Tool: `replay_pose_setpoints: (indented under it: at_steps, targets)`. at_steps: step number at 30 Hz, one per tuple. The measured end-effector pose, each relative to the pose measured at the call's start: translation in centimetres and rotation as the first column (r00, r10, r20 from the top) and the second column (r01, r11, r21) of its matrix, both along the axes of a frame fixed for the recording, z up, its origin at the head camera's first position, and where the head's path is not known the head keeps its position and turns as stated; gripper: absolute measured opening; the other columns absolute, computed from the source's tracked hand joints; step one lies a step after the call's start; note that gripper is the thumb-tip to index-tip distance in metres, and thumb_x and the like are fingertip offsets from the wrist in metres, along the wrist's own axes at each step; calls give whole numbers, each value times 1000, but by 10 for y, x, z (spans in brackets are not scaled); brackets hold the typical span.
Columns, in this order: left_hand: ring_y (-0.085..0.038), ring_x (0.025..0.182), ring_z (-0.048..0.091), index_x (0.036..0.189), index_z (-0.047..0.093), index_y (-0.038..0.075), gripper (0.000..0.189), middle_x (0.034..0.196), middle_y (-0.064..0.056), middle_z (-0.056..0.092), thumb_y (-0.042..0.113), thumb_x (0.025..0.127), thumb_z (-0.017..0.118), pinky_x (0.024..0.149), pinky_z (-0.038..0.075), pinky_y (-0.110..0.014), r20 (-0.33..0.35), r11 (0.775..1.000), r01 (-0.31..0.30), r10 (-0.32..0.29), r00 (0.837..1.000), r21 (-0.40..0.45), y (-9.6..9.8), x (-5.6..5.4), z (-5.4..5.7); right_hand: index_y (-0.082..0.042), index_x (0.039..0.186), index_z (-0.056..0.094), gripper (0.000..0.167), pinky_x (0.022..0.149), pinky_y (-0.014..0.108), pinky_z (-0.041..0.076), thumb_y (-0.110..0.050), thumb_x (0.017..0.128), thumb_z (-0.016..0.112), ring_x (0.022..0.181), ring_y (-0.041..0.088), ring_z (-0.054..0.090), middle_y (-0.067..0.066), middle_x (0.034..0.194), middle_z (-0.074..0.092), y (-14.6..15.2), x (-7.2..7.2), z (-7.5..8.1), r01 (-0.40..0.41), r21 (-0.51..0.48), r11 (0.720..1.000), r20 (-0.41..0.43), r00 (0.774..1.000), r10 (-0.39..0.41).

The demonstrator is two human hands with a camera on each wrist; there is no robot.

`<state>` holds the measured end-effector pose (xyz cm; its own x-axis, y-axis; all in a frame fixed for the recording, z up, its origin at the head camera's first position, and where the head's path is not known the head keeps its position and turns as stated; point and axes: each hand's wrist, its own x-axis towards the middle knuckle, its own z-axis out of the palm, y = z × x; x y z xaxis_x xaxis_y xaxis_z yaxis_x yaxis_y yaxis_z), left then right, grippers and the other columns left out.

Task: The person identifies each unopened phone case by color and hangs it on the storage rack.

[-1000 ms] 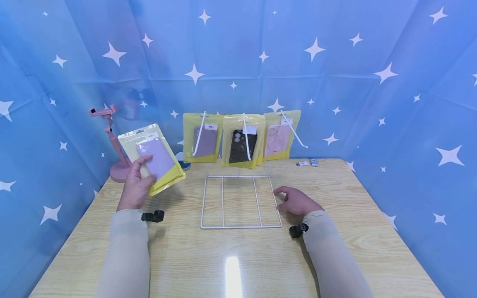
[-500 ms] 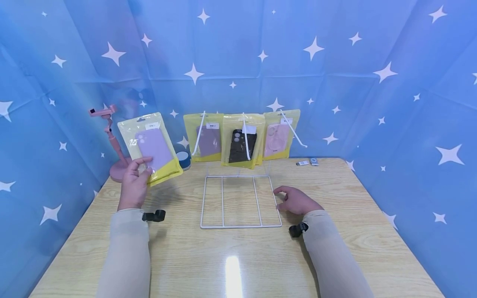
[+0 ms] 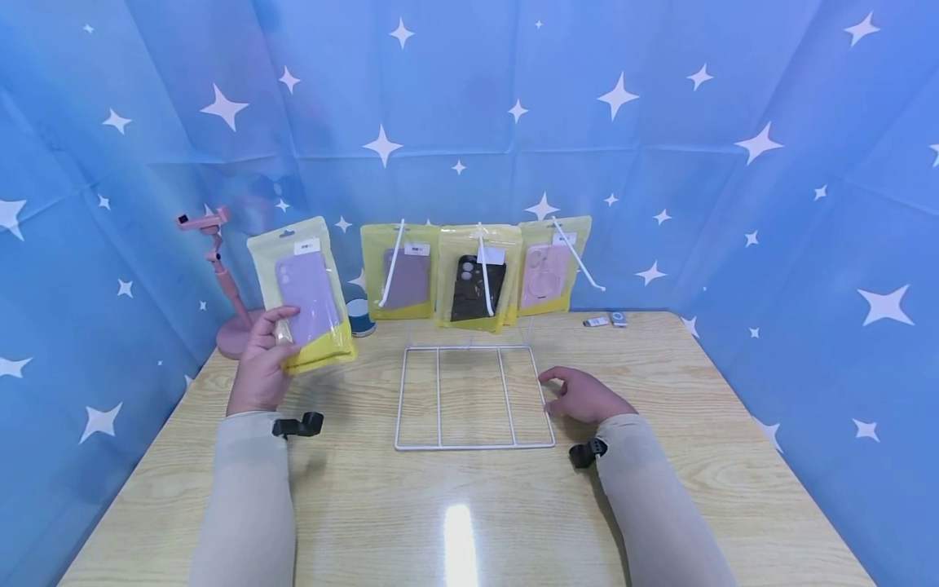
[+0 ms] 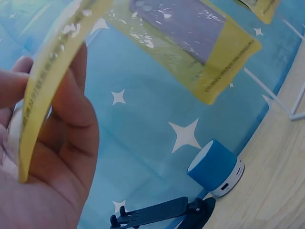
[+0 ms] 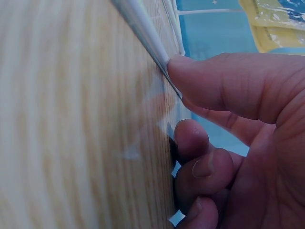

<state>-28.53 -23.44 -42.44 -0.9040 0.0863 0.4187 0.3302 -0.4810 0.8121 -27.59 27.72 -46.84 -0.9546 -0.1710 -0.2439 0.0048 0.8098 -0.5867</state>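
Observation:
My left hand (image 3: 260,363) grips the lower left edge of a yellow-and-clear pouch with a purple phone case (image 3: 311,297) inside, held upright and slightly tilted above the table. In the left wrist view the pouch (image 4: 50,76) appears edge-on between thumb and fingers. My right hand (image 3: 587,395) pinches the right side wire of a white wire display rack (image 3: 469,447), its thumb against the wire (image 5: 143,28) in the right wrist view. From the rack's prongs hang pouches with a greyish purple case (image 3: 409,281), a black case (image 3: 477,289) and a pink case (image 3: 546,273).
A pink stand (image 3: 231,293) stands at the table's back left. A small blue-and-white cylinder (image 4: 217,167) sits behind the held pouch. Two small items (image 3: 605,321) lie at the back right. A blue star-patterned curtain (image 3: 469,98) surrounds the wooden table (image 3: 367,514).
My left hand has turned the pouch more upright, after raising it, and it now sits slightly further right. The hanging greyish purple case swayed a little. My right hand has stayed in place.

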Motion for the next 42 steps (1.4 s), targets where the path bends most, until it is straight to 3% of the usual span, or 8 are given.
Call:
replay_pose_setpoints:
  at_steps: [5,11,14,17,23,30,34,42]
  targets:
    - [-16,99,74,129,61,14,70,120,-6,70,-25,89,19,77,61,-25,-62,979,201,-199,978,32,0,1,0,-17,144,62,55,68,37,46,-18,92,79,81,24,55,9,98,63,0,0,0,0,1,1000,-1,1000,0]
    - [-19,109,72,124,65,10,77,130,-7,68,-27,81,13,82,62,-26,-141,898,437,-426,893,51,0,2,3,-17,143,62,54,68,37,46,-18,92,79,80,24,55,9,98,63,-1,0,0,6,-4,1000,1,1000,-6]
    - [-17,109,69,121,68,12,77,132,-3,64,-26,80,15,80,60,-24,-151,875,484,-479,865,-7,2,4,6,-17,143,62,54,68,37,46,-18,92,79,81,25,55,9,97,63,-1,0,0,8,-5,1000,-1,1000,-8]
    - [-15,107,68,118,69,14,75,130,-2,64,-25,79,18,77,60,-22,-157,864,499,-503,850,-64,4,6,10,-16,143,62,54,69,37,46,-18,92,79,81,24,56,9,97,63,-1,1,0,7,-1,1000,-3,1000,-7]
    - [-15,99,71,120,69,9,76,119,-4,69,-26,78,17,76,61,-23,-213,802,588,-595,775,-101,10,7,17,-17,144,62,54,70,37,47,-18,92,79,82,24,56,8,99,64,-1,0,-1,4,5,1000,-4,1000,-4]
    - [-13,95,69,113,71,14,72,113,-1,70,-25,78,22,75,59,-21,-161,811,534,-576,802,-238,13,12,22,-17,144,62,54,71,38,47,-18,92,78,83,24,56,8,100,64,-1,0,-1,-1,5,1000,-7,1000,1]
    - [-11,92,69,112,72,12,72,108,0,70,-26,77,22,74,58,-20,-133,799,550,-589,797,-243,15,12,23,-16,143,62,53,71,37,47,-18,92,78,83,24,56,8,99,64,0,-1,-1,-4,2,1000,-11,1000,4]
    - [-10,90,66,112,74,13,68,105,2,67,-26,80,27,74,55,-19,-104,814,520,-559,823,-260,15,12,21,-16,143,62,53,71,37,47,-18,92,78,82,24,56,8,97,64,0,-1,-2,-5,-2,1000,-12,1000,5]
